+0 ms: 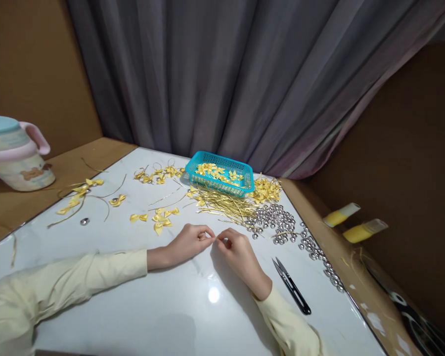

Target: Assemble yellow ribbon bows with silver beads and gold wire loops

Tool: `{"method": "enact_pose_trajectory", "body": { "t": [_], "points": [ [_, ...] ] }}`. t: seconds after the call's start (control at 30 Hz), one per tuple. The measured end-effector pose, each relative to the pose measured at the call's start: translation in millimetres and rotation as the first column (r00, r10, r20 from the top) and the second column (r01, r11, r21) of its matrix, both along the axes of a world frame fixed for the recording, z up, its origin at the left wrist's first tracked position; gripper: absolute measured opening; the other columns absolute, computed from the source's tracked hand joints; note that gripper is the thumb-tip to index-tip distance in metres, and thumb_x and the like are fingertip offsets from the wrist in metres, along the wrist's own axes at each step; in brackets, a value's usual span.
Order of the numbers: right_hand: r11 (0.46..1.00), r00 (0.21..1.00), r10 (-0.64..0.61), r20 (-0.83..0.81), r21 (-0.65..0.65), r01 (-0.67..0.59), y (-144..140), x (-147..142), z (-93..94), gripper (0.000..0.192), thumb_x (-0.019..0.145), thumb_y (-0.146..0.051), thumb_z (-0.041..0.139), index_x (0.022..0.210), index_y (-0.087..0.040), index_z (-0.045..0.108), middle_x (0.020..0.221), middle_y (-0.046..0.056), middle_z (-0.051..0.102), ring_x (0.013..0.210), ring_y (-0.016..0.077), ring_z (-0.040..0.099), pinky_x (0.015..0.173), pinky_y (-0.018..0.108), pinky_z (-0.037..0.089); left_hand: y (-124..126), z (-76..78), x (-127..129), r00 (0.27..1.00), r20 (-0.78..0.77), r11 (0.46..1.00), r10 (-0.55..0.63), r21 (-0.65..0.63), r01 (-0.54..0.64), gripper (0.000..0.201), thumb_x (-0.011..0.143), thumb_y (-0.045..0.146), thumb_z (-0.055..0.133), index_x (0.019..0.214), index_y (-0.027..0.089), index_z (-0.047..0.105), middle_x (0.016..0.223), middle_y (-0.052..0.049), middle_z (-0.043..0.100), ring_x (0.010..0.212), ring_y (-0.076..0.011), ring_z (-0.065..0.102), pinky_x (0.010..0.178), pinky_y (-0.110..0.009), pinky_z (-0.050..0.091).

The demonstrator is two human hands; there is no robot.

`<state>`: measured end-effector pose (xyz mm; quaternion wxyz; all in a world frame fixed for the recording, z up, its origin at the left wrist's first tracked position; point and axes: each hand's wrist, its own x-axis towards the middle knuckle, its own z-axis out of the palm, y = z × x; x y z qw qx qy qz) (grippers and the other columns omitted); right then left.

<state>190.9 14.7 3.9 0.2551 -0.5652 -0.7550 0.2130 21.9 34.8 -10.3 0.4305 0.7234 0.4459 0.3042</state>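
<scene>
My left hand [188,243] and my right hand [240,256] rest on the white table [193,306], fingertips meeting at a small gold piece [215,239] pinched between them. What exactly the piece is I cannot tell. Just beyond the hands lie a heap of thin gold wire strips [222,203] and a spread of silver beads [278,220]. A few yellow ribbon bows [162,218] lie left of the wires. Black thread snips [292,286] lie to the right of my right wrist.
A turquoise basket [222,185] with yellow bows stands at the back by the grey curtain [244,74]. More bows and gold strands [82,194] lie at the left. A pink-handled cup [15,153] stands on the wooden ledge. Two yellow tubes [356,223] lie at the right.
</scene>
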Motion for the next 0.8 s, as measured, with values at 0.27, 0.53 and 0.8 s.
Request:
{"method": "enact_pose_trajectory", "body": {
  "t": [0.27, 0.53, 0.8],
  "points": [
    [1.000, 1.000, 0.000, 0.002, -0.014, 0.000, -0.2, 0.1, -1.9, 0.013, 0.077, -0.008, 0.053, 0.073, -0.013, 0.065, 0.077, 0.005, 0.065, 0.059, 0.0122, 0.054, 0.059, 0.022, 0.041, -2.8, -5.9, -0.1, 0.995, -0.090, 0.984, -0.049, 0.165, 0.063, 0.026, 0.084, 0.026, 0.048, 0.099, 0.013, 0.066, 0.055, 0.003, 0.054, 0.051, -0.0108, 0.046, 0.055, -0.021, 0.037],
    [1.000, 1.000, 0.013, 0.002, -0.018, -0.013, -1.9, -2.0, 1.5, 0.014, 0.077, -0.008, 0.053, 0.075, -0.014, 0.066, 0.078, 0.004, 0.065, 0.059, 0.0117, 0.054, 0.060, 0.022, 0.042, -7.1, -8.9, -2.1, 0.978, -0.173, 0.940, -0.116, 0.298, 0.165, 0.026, 0.088, 0.019, 0.042, 0.095, 0.016, 0.067, 0.082, -0.005, 0.071, 0.069, -0.0168, 0.063, 0.066, -0.025, 0.045],
    [1.000, 1.000, 0.000, 0.015, -0.027, 0.001, -2.3, -1.1, 2.3, 0.014, 0.079, -0.010, 0.054, 0.076, -0.014, 0.067, 0.079, 0.005, 0.065, 0.060, 0.0120, 0.054, 0.061, 0.022, 0.042, -6.5, -10.1, -1.6, 0.983, -0.158, 0.943, -0.098, 0.300, 0.142, 0.025, 0.087, 0.019, 0.044, 0.091, 0.017, 0.068, 0.081, -0.004, 0.071, 0.069, -0.0160, 0.063, 0.066, -0.023, 0.046]
  ]
}}
